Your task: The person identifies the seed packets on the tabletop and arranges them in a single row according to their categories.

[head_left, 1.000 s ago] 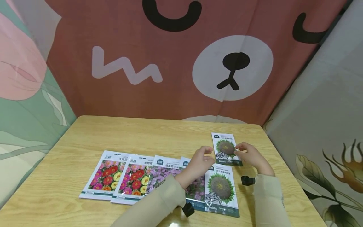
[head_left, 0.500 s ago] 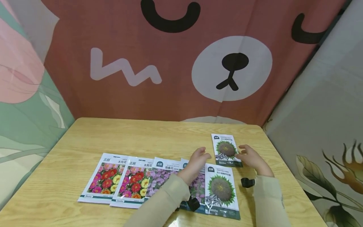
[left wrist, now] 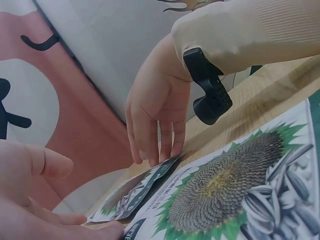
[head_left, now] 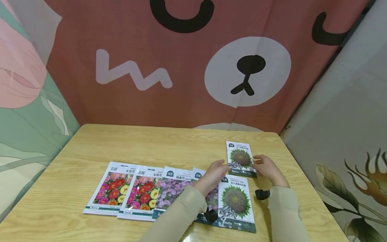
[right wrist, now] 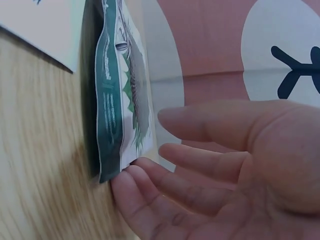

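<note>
A sunflower seed packet (head_left: 241, 158) lies at the back right of the table, between both hands. My left hand (head_left: 212, 174) reaches across the front row with its fingertips right at that packet's left edge. In the left wrist view its thumb and fingers (left wrist: 57, 165) are spread apart. On the other side, my right hand (head_left: 270, 170) has its fingertips at the packet's right edge. The right wrist view shows those fingers (right wrist: 132, 195) low at the packet's lower corner, the thumb held apart above. A second sunflower seed packet (head_left: 237, 201) lies just in front.
Left of the front sunflower packet, overlapping flower seed packets (head_left: 178, 183) continue the row, partly under the left forearm. Two with red and yellow blooms (head_left: 142, 193) lie at the left end. The wooden table (head_left: 145, 143) meets a bear-patterned curtain (head_left: 187, 104) behind.
My left hand has moved slightly right, up to the back sunflower packet's edge. The right hand drew back a little, then returned to the packet's right edge.
</note>
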Motion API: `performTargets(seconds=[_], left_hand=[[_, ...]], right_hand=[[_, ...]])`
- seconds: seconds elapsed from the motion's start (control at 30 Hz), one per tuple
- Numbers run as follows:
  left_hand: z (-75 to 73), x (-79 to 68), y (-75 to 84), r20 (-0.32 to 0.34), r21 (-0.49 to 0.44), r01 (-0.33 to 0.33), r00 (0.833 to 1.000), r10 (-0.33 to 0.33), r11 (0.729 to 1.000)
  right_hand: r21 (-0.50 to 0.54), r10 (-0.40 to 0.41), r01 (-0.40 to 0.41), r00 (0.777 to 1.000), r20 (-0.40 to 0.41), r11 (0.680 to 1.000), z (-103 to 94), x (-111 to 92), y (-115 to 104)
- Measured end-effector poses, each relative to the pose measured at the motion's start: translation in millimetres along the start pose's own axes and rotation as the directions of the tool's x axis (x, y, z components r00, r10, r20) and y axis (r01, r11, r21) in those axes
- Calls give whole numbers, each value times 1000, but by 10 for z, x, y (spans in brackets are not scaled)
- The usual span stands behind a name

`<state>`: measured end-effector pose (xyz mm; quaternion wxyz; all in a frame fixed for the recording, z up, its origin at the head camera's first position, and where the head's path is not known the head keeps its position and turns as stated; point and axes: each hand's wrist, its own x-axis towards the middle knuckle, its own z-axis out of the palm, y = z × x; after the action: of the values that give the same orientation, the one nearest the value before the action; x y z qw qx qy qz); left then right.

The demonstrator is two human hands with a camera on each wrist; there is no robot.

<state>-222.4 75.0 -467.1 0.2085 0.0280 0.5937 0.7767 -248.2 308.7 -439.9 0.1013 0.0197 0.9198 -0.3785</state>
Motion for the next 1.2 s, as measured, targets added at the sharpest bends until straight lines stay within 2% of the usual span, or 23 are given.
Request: performTargets(seconds=[0.2,0.57,0.83,1.03,1.2], left_hand=[[3,10,-26,32,-3,-9,999,9,1000],[-42,7,4,-10,-31,-53,999,53,998],[-31,-27,38,-77,-2,-60,995,59,998],[8,-53,43,-82,-39,-55,995,51,998],[45,-83,12,-72,-79,-44,997,38,996]], right_hand=[[76,50,-48,998,-24,996,27,16,28],[131,82,-79,996,-22,988,31,43,49],[124,36,-37,999,8,992,-84,-53,7],[154,-35,23,997,72,988,-184,-144,-3],[184,-55,26,986,156,983,-244,-218,-1]])
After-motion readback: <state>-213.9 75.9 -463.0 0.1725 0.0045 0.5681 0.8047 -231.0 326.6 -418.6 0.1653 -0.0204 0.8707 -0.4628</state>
